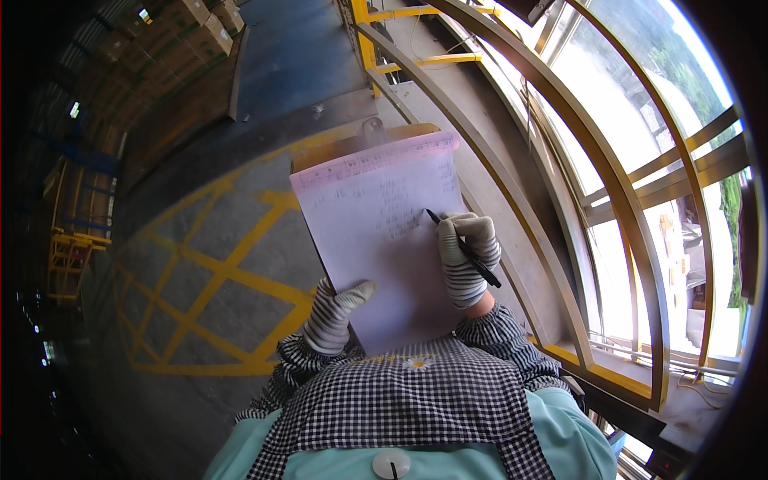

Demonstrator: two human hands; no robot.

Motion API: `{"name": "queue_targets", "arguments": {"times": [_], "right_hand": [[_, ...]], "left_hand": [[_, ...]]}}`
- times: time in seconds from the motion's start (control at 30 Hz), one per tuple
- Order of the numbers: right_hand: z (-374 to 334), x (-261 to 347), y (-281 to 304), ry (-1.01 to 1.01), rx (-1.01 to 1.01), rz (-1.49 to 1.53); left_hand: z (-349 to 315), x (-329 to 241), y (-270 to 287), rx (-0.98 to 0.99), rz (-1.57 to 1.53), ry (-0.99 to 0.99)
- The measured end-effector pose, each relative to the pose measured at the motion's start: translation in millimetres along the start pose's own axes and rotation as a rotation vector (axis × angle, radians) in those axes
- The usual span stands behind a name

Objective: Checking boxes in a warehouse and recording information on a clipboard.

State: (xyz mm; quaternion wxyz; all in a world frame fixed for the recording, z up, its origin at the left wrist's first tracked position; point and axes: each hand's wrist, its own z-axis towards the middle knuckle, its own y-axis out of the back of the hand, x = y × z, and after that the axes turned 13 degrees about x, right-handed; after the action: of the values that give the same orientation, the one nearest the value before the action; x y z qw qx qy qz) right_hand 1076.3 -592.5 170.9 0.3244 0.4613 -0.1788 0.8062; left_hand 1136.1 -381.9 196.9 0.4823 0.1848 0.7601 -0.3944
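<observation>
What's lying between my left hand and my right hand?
In the head view, the pale paper sheet spans the stretch between your left hand and right hand. No separate object shows between them.

Interior of an industrial building, apparently a warehouse or factory hall. Diagnostic features: brown cartons (160,56) stacked high at the upper left; a hard grey floor (276,266) painted with crossing yellow lines (220,272); a blue floor strip (300,64) beyond; a yellow metal frame (74,256) in the dim left margin; and, at right, metal rails (486,152) with a yellow post (366,52) before a large, bright window (616,104), greenery showing outside.
</observation>
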Motion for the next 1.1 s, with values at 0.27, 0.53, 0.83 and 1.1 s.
{"name": "queue_targets", "arguments": {"times": [0.27,0.53,0.83,1.1], "right_hand": [[-3,12,-12,0.044,-0.038,0.265],[64,-24,-52,-0.167,-0.016,0.086],[217,-208,-91,-0.468,0.048,0.040],[502,-336,-216,-0.522,0.224,0.236]], "left_hand": [[-26,-1,29,-0.089,0.100,-0.008],[7,-64,120,-0.294,-0.090,0.010],[225,-145,212,-0.390,-0.261,0.009],[433,-269,308,-0.698,-0.357,0.148]]}}
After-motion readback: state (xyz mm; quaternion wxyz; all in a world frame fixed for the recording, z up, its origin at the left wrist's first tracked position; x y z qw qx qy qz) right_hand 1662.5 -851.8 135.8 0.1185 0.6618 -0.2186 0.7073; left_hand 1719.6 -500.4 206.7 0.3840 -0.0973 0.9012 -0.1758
